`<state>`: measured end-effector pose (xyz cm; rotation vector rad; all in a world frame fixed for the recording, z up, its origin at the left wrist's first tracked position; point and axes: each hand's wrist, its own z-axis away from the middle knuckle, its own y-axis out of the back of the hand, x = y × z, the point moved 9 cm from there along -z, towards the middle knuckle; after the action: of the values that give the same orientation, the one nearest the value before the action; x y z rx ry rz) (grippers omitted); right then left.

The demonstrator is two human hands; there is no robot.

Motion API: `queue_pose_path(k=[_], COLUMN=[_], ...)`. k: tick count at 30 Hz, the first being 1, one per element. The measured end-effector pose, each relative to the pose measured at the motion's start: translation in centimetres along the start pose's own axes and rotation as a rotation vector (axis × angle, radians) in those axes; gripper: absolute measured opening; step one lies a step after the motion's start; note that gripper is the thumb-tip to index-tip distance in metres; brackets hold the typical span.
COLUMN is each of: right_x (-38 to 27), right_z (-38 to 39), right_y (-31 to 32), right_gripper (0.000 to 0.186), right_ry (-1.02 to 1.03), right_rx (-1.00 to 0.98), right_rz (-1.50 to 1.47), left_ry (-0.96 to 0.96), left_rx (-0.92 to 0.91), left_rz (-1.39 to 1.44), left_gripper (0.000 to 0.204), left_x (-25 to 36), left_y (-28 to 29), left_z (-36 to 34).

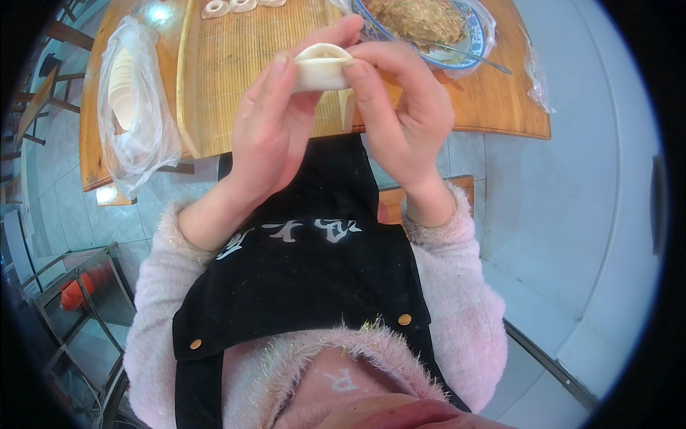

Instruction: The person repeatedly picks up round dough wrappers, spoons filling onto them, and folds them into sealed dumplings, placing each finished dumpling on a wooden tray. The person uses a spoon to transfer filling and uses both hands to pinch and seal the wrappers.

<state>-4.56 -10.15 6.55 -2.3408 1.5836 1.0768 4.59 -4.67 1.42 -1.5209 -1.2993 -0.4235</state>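
Observation:
Between my two hands, raised in front of the table's near edge, is a pale dough dumpling [321,74], folded over with its upper edge partly parted. My left hand [270,118] grips its left end, thumb toward me and fingers behind. The right end is pinched by the thumb and forefinger of my right hand [404,100]. Beyond them, several shaped dumplings [243,6] sit at the far end of a slatted bamboo mat [236,86]. A blue-and-white bowl [475,36] of minced filling [418,20] stands to the far right, with a metal utensil [475,61] resting in it.
A clear plastic bag [153,136] holding stacked round dough wrappers [121,89] lies on the wooden table [514,107] at the left. Crumpled plastic [536,75] hangs at the right edge. A metal-framed rack [82,322] stands at lower left, and a pale wall [564,179] rises to the right.

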Motion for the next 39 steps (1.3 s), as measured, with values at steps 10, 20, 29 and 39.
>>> queue_pose_path(k=[10, 20, 29, 39], right_x=[-0.6, -0.3, -1.5, -1.5], right_z=[0.4, 0.3, -0.5, -0.1], right_y=[0.3, -0.7, -0.7, -0.8], right_gripper=[0.01, 0.021, 0.009, 0.008], right_ry=[0.149, 0.054, 0.261, 0.305], right_rx=[0.05, -0.215, -0.202, -0.159], right_rz=[0.034, -0.004, 0.144, 0.177], left_ry=[-0.295, -0.187, -0.21, -0.258], left_rx=[0.087, 0.082, 0.124, 0.035], left_rz=[-0.507, -0.37, -0.371, -0.717], left_gripper=[0.015, 0.009, 0.012, 0.011], left_x=[3.7, 3.0, 2.7, 4.2], left_y=[3.0, 2.8, 3.1, 2.1], left_z=[0.7, 0.5, 0.7, 0.2])
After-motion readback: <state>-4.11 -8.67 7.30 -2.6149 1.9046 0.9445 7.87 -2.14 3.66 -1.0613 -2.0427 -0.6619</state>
